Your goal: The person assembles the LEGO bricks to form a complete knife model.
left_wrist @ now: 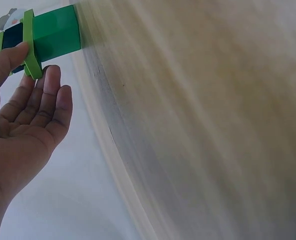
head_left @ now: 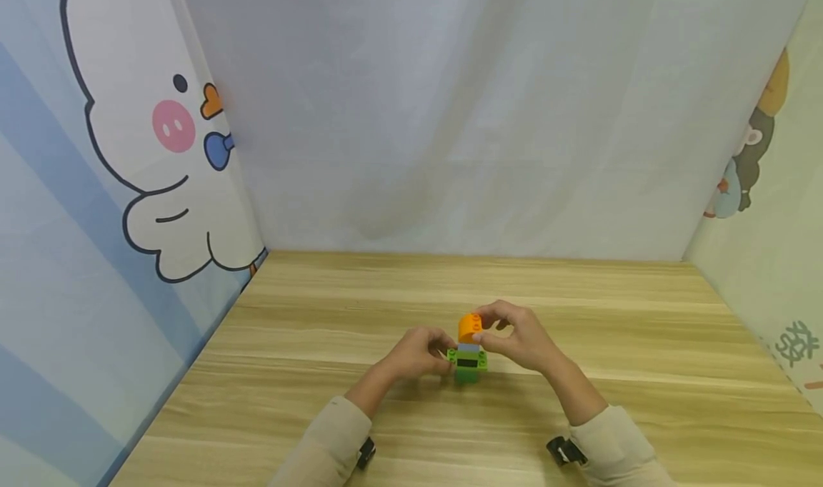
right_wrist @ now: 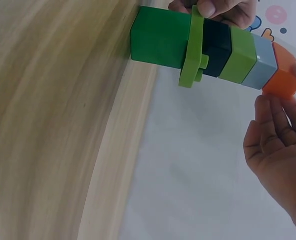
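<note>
A stack of toy building bricks stands upright on the wooden table. From the bottom up it has a dark green brick (right_wrist: 160,37), a wide light green plate (right_wrist: 190,55), a black brick (right_wrist: 216,47), a light green brick (right_wrist: 238,55), a grey-blue brick (right_wrist: 260,61) and an orange curved brick (right_wrist: 281,75) on top. My right hand (head_left: 524,337) pinches the orange brick between thumb and fingers, right at the grey-blue brick. On the other side, my left hand (head_left: 418,353) holds the light green plate near its end, thumb above and fingers below.
The wooden table (head_left: 308,301) stretches around the stack. Behind it hangs a pale curtain (head_left: 450,116). Printed cartoon panels flank both sides, with a white character (head_left: 141,116) on the left. A black strap (head_left: 566,451) sits by the right sleeve.
</note>
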`<state>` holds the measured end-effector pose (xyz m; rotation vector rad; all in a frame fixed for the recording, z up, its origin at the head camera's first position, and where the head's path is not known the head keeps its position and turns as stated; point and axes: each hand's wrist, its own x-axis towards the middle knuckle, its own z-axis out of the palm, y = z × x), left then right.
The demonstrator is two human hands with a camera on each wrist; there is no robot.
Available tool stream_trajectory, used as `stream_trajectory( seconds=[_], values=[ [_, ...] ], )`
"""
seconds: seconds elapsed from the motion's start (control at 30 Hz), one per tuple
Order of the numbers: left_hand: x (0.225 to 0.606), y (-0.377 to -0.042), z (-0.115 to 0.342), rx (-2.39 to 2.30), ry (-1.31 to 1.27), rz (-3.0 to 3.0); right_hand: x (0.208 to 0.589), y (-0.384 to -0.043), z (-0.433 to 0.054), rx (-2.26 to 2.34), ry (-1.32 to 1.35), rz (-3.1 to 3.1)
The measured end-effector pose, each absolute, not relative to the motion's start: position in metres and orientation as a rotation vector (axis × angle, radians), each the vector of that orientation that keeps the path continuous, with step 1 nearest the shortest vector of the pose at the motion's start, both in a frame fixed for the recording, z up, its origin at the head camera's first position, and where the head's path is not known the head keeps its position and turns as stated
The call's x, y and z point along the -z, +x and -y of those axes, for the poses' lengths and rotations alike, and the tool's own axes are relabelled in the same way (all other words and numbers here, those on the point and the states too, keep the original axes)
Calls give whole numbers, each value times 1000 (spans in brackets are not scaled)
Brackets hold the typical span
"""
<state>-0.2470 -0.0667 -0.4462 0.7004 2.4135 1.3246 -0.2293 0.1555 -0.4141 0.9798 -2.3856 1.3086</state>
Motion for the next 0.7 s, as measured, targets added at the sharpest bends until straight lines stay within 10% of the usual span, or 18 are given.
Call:
stream_trajectory(
  seconds=[0.7],
  values=[
    [444, -248, 65, -1304, 707, -2421, 380, -201, -143, -1242, 986, 2432]
  ],
)
